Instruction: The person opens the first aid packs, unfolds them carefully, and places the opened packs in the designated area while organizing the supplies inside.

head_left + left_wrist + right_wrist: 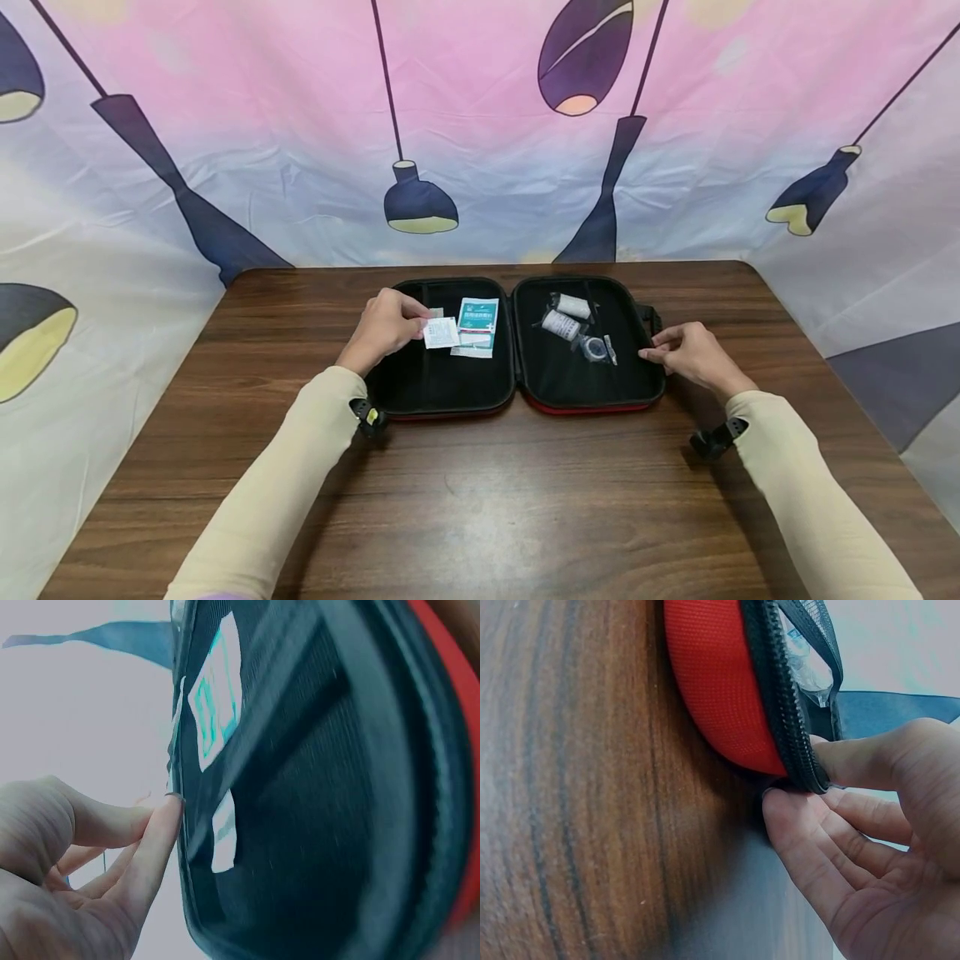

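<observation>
An open zip case with black lining [408, 387] and a red outside [712, 682] lies spread on the table. Over its left half my left hand [385, 327] pinches a small white printed packet [441, 333], seen nearly edge-on in the left wrist view. Beneath and beside it are a green-and-white packet [477, 318] and another small white packet [224, 836]. Thumb and fingers of my right hand [693, 354] hold the zippered rim [799, 742] at the case's right side. Two wrapped white rolls [561, 324] lie in the right half.
A round tape roll [595, 349] in clear wrap and a thin small item [611, 350] are beside the white rolls. A black strap [649, 317] sticks out at the case's right. Behind the brown wooden table [495, 500] hangs a patterned cloth [315, 125].
</observation>
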`<action>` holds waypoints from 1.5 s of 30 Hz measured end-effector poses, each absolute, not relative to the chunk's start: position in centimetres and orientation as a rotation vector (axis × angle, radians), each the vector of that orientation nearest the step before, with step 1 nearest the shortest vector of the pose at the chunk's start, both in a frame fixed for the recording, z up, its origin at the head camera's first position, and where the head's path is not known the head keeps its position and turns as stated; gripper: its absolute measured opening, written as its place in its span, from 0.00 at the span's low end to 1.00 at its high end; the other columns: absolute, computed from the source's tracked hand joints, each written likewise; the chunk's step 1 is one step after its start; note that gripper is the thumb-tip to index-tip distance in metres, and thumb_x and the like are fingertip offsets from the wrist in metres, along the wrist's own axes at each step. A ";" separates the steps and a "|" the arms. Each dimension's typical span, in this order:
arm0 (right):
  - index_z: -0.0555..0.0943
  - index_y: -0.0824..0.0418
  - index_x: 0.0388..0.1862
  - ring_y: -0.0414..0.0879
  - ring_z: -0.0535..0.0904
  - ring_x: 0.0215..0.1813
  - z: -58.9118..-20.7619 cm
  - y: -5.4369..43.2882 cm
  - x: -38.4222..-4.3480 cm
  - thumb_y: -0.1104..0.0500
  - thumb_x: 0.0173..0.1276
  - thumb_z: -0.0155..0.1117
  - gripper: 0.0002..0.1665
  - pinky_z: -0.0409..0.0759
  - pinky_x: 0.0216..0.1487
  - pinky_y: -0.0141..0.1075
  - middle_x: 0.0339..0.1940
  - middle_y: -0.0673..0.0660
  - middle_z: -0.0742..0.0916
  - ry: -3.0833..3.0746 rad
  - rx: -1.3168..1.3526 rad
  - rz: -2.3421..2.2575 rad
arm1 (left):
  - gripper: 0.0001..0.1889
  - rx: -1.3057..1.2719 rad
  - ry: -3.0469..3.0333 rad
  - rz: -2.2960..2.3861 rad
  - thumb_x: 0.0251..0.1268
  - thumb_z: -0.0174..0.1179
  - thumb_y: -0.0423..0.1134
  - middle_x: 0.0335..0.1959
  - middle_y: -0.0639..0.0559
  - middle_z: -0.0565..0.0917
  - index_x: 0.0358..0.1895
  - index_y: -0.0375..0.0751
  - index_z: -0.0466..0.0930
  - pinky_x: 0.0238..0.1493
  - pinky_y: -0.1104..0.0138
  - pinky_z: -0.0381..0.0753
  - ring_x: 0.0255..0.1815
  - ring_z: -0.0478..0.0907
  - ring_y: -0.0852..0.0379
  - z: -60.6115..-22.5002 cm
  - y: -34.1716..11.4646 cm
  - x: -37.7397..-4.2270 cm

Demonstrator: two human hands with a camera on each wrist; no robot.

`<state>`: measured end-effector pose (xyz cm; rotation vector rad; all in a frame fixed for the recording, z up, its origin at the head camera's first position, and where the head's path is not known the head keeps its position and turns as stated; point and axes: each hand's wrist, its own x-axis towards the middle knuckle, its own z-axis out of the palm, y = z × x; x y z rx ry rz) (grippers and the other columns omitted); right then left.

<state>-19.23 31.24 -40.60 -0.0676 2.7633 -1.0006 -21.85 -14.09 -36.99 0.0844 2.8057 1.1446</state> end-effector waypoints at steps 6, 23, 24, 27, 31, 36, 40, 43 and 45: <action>0.78 0.77 0.58 0.47 0.82 0.33 -40.6 31.3 -19.1 0.49 0.71 0.69 0.32 0.81 0.40 0.43 0.42 0.65 0.86 2.758 -0.060 -1.002 | 0.12 0.050 2.880 1.092 0.68 0.59 0.28 0.47 0.38 0.87 0.50 0.33 0.88 0.26 0.67 0.72 0.38 0.80 0.47 -37.1 -15.6 -21.7; 0.80 0.77 0.56 0.46 0.83 0.31 -40.6 31.2 -19.2 0.50 0.71 0.69 0.31 0.81 0.40 0.44 0.36 0.62 0.87 2.767 -0.058 -1.010 | 0.13 0.026 3.025 0.856 0.66 0.56 0.29 0.45 0.37 0.88 0.47 0.33 0.89 0.44 0.53 0.74 0.42 0.78 0.42 -36.8 -18.0 -21.6; 0.79 0.77 0.56 0.46 0.83 0.31 -40.6 31.2 -19.2 0.50 0.71 0.69 0.31 0.81 0.40 0.44 0.36 0.62 0.87 2.765 -0.056 -1.011 | 0.13 0.038 3.032 0.844 0.65 0.56 0.29 0.45 0.37 0.88 0.46 0.33 0.89 0.45 0.52 0.74 0.42 0.78 0.42 -36.8 -17.9 -21.6; 0.79 0.77 0.56 0.46 0.83 0.31 -40.6 31.2 -19.2 0.50 0.71 0.69 0.31 0.81 0.40 0.44 0.37 0.62 0.87 2.764 -0.054 -1.015 | 0.13 0.062 3.044 0.820 0.64 0.55 0.28 0.42 0.38 0.88 0.44 0.33 0.90 0.49 0.50 0.74 0.41 0.79 0.42 -37.0 -17.7 -21.8; 0.79 0.77 0.56 0.47 0.83 0.31 -40.6 31.2 -19.1 0.50 0.71 0.69 0.30 0.81 0.40 0.44 0.37 0.62 0.87 2.763 -0.054 -1.019 | 0.12 0.080 3.027 0.810 0.65 0.57 0.29 0.41 0.39 0.89 0.43 0.33 0.90 0.51 0.49 0.75 0.41 0.80 0.42 -37.2 -17.1 -22.0; 0.79 0.77 0.56 0.47 0.82 0.31 -40.6 31.1 -19.1 0.50 0.71 0.69 0.30 0.80 0.40 0.43 0.37 0.62 0.87 2.761 -0.053 -1.025 | 0.11 0.115 3.002 0.809 0.67 0.58 0.30 0.42 0.38 0.89 0.44 0.33 0.90 0.48 0.51 0.77 0.38 0.81 0.43 -37.6 -16.4 -22.1; 0.79 0.77 0.56 0.47 0.83 0.32 -40.7 31.1 -19.1 0.50 0.71 0.69 0.31 0.81 0.40 0.43 0.38 0.63 0.87 2.760 -0.059 -1.032 | 0.11 0.140 2.977 0.823 0.68 0.58 0.30 0.43 0.38 0.88 0.45 0.33 0.89 0.42 0.54 0.76 0.34 0.80 0.46 -37.9 -15.9 -22.3; 0.79 0.77 0.57 0.47 0.82 0.31 -40.7 31.2 -19.1 0.50 0.71 0.69 0.31 0.81 0.40 0.44 0.38 0.63 0.87 2.763 -0.068 -1.032 | 0.10 0.147 2.963 0.831 0.68 0.58 0.30 0.42 0.40 0.88 0.43 0.34 0.89 0.43 0.54 0.77 0.36 0.80 0.47 -38.0 -15.5 -22.4; 0.79 0.77 0.57 0.47 0.82 0.31 -40.7 31.3 -19.1 0.50 0.71 0.69 0.31 0.81 0.40 0.44 0.38 0.63 0.87 2.765 -0.073 -1.032 | 0.09 0.147 2.959 0.838 0.67 0.59 0.30 0.40 0.42 0.88 0.42 0.35 0.89 0.45 0.53 0.78 0.37 0.81 0.47 -38.1 -15.2 -22.4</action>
